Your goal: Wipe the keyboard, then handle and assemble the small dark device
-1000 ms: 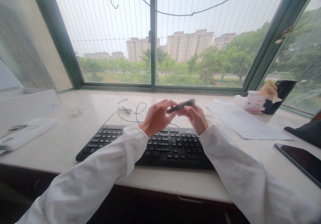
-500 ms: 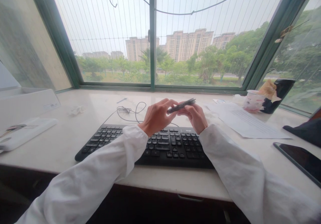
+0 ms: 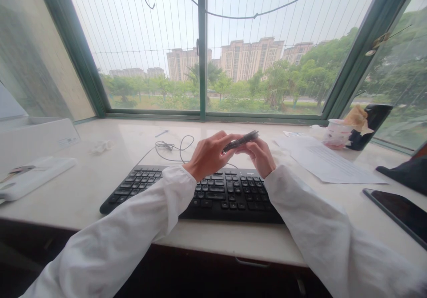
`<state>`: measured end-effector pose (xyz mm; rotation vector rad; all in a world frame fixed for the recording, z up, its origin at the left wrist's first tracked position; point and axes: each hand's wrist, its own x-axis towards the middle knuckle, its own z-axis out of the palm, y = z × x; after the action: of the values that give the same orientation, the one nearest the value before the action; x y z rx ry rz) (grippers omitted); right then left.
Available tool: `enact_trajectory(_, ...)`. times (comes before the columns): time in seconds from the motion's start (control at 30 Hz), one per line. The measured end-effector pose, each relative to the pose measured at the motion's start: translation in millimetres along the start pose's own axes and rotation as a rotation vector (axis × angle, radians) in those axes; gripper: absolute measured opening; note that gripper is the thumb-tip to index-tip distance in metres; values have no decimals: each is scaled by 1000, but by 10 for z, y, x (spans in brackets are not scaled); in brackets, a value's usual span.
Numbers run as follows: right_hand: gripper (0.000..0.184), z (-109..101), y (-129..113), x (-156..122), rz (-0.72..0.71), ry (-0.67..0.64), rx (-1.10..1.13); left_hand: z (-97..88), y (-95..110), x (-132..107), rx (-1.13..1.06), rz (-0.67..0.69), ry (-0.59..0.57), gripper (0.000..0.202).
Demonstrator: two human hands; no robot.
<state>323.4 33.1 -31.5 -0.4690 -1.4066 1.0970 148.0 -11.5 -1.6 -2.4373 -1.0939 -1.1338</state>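
Note:
Above the far edge of the keyboard, both hands are raised and hold one dark, thin, flat object [image 3: 240, 141] between them. It tilts up to the right, and its exact kind cannot be made out. My left hand [image 3: 211, 153] has its fingers closed on the object's left end. On the right end, my right hand [image 3: 260, 155] grips from below and the side, thumb against it. Some fingertips are hidden behind the object. Beneath both hands lies the black keyboard [image 3: 213, 195], partly covered by my white sleeves.
A thin cable [image 3: 163, 146] lies coiled behind the keyboard. On the right are printed paper sheets [image 3: 328, 160], a phone [image 3: 396, 213] and a paper cup [image 3: 336, 133]. White boxes [image 3: 36, 133] stand at the left. A window frame [image 3: 202, 66] rises at the back.
The dark object has shifted slightly between my hands. My fingers have moved a little, with both hands keeping hold of it.

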Motion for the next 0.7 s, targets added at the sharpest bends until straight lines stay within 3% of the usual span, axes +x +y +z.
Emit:
enact_trajectory(0.23,34,24,-41,-40,-4,-31,-34,0,15,4,-36,-2,32,31)
enact_trajectory(0.53,39,70,-49,-31,15,47,91,-10,58,11,20,-54,78,20)
enact_trajectory(0.7,39,91,-92,-44,3,45,43,-19,72,7,33,-89,135,30)
